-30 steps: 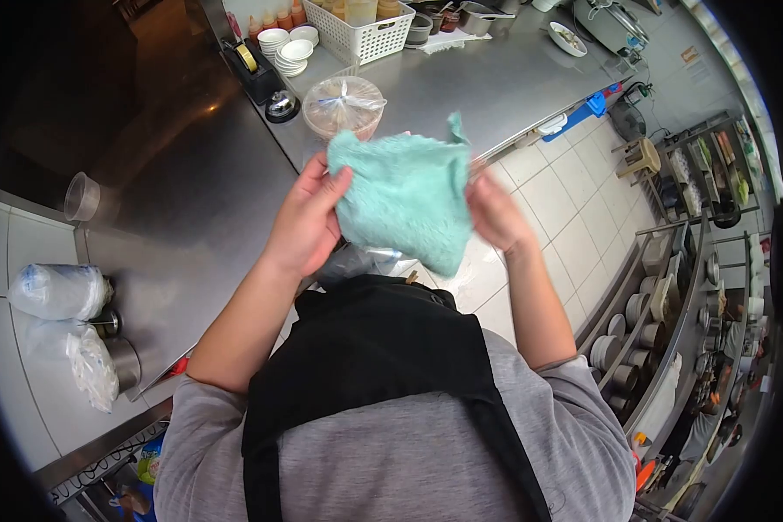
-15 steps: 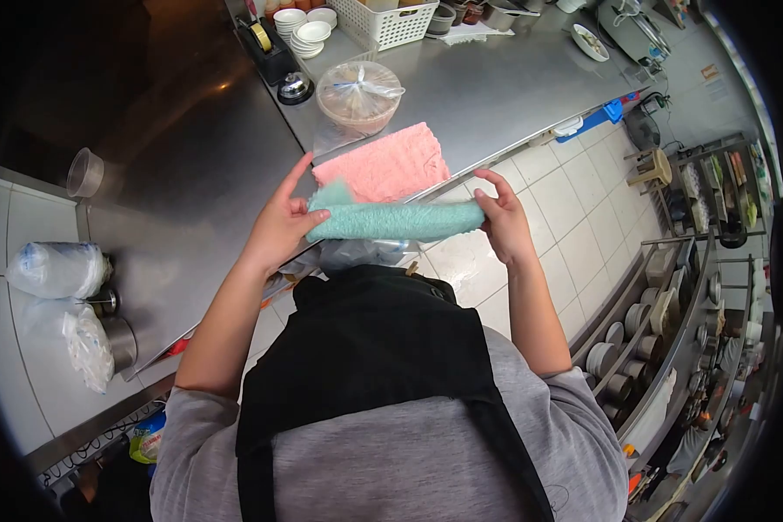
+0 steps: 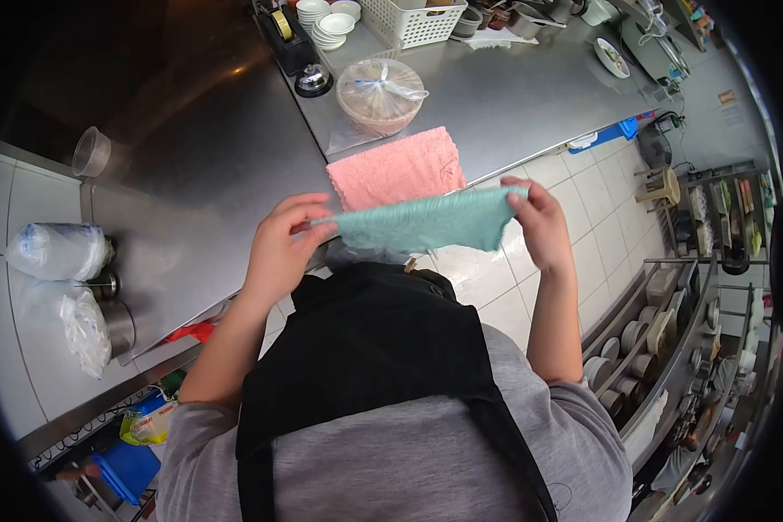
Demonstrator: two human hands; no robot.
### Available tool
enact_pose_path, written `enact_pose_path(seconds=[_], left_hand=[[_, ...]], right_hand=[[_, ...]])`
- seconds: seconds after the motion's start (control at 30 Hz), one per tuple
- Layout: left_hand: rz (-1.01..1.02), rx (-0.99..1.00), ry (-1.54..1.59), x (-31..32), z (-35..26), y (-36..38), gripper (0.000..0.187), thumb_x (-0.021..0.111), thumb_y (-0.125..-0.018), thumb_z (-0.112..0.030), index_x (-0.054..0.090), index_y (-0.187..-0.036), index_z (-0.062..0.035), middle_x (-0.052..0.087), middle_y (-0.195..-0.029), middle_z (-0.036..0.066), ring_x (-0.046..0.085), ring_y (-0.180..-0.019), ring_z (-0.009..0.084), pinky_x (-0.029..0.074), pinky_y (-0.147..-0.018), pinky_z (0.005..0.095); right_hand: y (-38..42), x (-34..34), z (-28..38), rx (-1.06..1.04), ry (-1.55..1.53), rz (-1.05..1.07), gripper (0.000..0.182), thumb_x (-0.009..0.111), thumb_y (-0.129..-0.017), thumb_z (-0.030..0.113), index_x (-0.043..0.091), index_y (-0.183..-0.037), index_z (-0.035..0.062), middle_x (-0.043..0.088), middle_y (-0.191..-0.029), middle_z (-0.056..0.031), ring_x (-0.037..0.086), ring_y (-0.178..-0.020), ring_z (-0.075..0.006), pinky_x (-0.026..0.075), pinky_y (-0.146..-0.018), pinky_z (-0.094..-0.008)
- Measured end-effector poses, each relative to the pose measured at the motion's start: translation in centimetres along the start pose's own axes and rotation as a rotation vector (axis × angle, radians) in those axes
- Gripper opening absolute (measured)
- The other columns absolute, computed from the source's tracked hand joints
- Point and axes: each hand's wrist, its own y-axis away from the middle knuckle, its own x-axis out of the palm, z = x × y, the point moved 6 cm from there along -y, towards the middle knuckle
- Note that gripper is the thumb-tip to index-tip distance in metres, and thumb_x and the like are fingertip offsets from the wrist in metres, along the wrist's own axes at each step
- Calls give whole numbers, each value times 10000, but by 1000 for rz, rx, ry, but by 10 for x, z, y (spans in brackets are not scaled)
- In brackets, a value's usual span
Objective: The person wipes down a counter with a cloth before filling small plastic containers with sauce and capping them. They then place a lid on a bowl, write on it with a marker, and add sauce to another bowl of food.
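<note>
A green cloth (image 3: 426,222) is stretched between my two hands, just in front of the black apron. My left hand (image 3: 289,239) pinches its left end, and my right hand (image 3: 538,219) grips its upper right corner. The cloth hangs down from its taut top edge and is slightly blurred. Right behind it, a pink cloth (image 3: 400,167) lies flat on the steel counter (image 3: 531,104) near the edge. Beyond that stands a round tub (image 3: 380,97) covered by a knotted clear plastic bag.
On the counter are a call bell (image 3: 313,80), a tape dispenser (image 3: 285,39), small white dishes (image 3: 331,30) and a white basket (image 3: 418,24). Bagged items (image 3: 61,259) stand at the left. Shelves with pots (image 3: 635,335) line the right, above a tiled floor.
The green cloth has gone from a rolled or bunched strip to a hanging, spread sheet. My right hand has moved right, and my left hand has shifted slightly down. The pink cloth stays on the counter.
</note>
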Motion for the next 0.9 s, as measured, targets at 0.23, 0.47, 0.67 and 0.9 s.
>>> enact_pose_path(seconds=[0.23,0.47,0.67,0.9], left_hand=[[-26,-398,136,33,104,-70,339,667,-918,-194,594,-1169,22,559,-1287,203,621,-1053,224,499,-888,332],[-124,228,-393,56,69,-74,445,666,-865,-142,546,-1291,-90,509,-1352,157,508,-1231,341,429,-1019,413],[233,478,-696,134,71,-66,517,602,-908,-360,505,-1381,-177,400,-1487,113,343,-1394,324,259,-1143,500],[495,384,-753,153,59,-101,677,539,-920,-505,347,-1495,-205,271,-1568,108,238,-1447,330,175,-1172,525]], right_hand=[[-123,37,-62,84,-86,-169,371,631,-945,210,538,-1253,26,617,-1039,-76,569,-940,-138,472,-829,-302],[-75,37,-68,-349,416,-486,454,644,-885,106,484,-1305,37,449,-1290,-210,486,-1152,-353,429,-957,-410],[59,51,-162,-261,764,-277,595,711,-795,84,464,-1336,74,414,-1378,-252,425,-1265,-445,380,-1027,-499],[243,11,-367,718,788,87,556,612,-915,448,527,-1327,84,386,-1420,-252,520,-1200,-453,466,-986,-494]])
